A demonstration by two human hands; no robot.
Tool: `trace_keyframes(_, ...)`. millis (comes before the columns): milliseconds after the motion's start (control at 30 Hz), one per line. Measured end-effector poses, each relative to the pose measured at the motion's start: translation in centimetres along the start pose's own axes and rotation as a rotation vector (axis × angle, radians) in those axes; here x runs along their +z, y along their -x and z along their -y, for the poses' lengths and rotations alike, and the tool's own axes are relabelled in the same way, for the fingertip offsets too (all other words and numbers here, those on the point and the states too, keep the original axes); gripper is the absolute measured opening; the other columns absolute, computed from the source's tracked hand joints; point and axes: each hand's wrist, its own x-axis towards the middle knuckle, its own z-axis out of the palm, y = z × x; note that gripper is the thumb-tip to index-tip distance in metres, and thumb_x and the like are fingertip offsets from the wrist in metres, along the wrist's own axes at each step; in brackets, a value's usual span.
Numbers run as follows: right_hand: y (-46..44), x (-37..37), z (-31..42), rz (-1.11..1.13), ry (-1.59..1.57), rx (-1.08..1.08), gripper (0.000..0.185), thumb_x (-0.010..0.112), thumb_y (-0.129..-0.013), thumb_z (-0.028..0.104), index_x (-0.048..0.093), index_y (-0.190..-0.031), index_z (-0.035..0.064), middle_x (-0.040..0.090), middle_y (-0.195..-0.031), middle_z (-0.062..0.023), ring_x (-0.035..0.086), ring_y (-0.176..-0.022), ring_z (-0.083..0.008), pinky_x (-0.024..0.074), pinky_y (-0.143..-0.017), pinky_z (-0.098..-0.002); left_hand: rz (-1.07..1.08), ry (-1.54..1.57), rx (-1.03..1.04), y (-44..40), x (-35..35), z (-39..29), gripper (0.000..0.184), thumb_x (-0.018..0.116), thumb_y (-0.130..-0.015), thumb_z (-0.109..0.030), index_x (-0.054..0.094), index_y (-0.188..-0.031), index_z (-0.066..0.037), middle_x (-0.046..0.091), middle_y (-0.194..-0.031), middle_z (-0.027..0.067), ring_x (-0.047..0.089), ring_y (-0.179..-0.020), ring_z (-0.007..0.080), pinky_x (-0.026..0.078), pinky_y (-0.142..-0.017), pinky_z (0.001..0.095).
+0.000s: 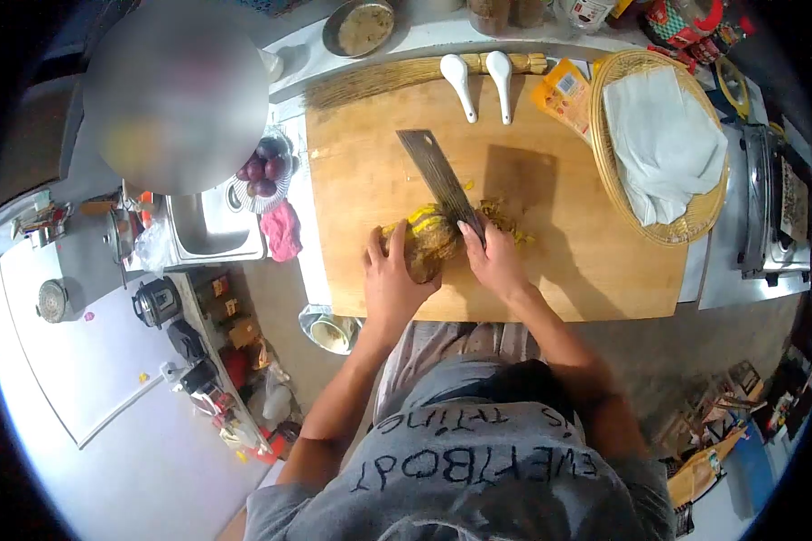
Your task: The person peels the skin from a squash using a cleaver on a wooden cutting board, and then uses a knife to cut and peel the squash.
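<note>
My left hand (pixel 393 278) is wrapped over a rough brown squash (pixel 429 245) with a yellow, dark-striped patch, pressing it to the wooden board (pixel 370 153). My right hand (pixel 496 260) grips the handle of a cleaver (pixel 431 171). Its wide dark blade points away from me and to the left, held against or right beside the squash's right side; exact contact cannot be made out. Yellow and brown peelings (pixel 505 221) lie on the board just beyond my right hand, partly hidden by it.
Two white spoons (pixel 458 83) and a straw brush (pixel 370 83) lie along the board's far edge. An orange packet (pixel 564 97) and a wicker basket (pixel 604 203) with a white cloth are at the right. Left are a sink (pixel 212 225), plums (pixel 263 171) and a pink cloth (pixel 281 233).
</note>
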Motion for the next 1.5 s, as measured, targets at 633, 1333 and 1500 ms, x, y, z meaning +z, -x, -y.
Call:
trace_keyframes(633, 1.2, -0.5, -0.8, -0.077, -0.417, 0.3, 0.026, 0.052, -0.097, 0.024, 0.053, -0.086, 0.0002, 0.049, -0.056, -0.0005, 0.045, -0.048, -0.0092, 0.035, -0.045, -0.0284, 0.835, 0.321, -0.106, -6.9, -3.1, 2.0, 0.096, 0.079, -0.062, -0.056, 0.042, -0.135, -0.005, 0.058, -0.118, 0.0235, 0.059, -0.108, 0.0331, 0.047, -0.092, 0.0399)
trace_keyframes(1333, 2.4, -3.6, 1.5, -0.088, -0.399, 0.236, 0.02, 0.051, -0.097, 0.021, 0.052, -0.094, 0.0011, 0.043, -0.054, 0.0014, 0.042, -0.047, -0.0065, 0.0335, -0.043, -0.0251, 0.16, -0.044, 0.178, -1.6, -1.0, -1.9, 0.079, 0.081, -0.059, -0.034, 0.045, -0.123, -0.004, 0.037, -0.127, 0.0269, 0.043, -0.114, 0.0443, 0.045, -0.091, 0.0498)
trace_keyframes(1500, 2.7, -3.1, 0.4, -0.004, -0.344, 0.293, 0.024, 0.051, -0.098, 0.024, 0.052, -0.098, 0.0005, 0.044, -0.056, 0.0018, 0.042, -0.047, -0.0065, 0.0344, -0.044, -0.0255, 0.088, 0.066, 0.159, -0.5, 0.0, -2.1, 0.08, 0.081, -0.061, -0.029, 0.042, -0.126, -0.001, 0.041, -0.124, 0.0247, 0.039, -0.115, 0.0421, 0.034, -0.1, 0.0494)
